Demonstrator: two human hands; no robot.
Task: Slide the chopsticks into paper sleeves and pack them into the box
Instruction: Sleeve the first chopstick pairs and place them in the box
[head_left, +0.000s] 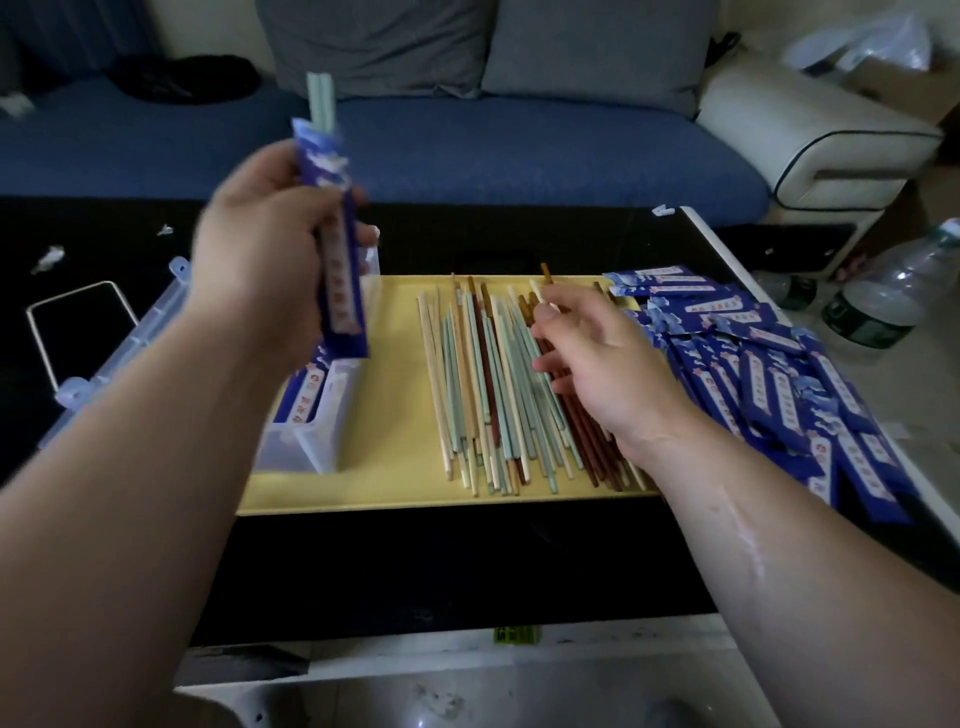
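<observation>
The sleeved pair (337, 244) stands nearly upright, its lower end just above the box (311, 441). The box's length runs away from the person, so the pair likely must tip flat to go in. The left hand (260, 249), over the box, grips the pair mid-sleeve. Right of the box, the right hand (597, 364) pinches loose chopsticks (478, 389) on the tray (395, 467).

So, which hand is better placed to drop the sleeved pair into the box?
Left. The left hand holds the sleeved pair just above the box; the right hand pinches at the loose chopsticks on the tray.
</observation>
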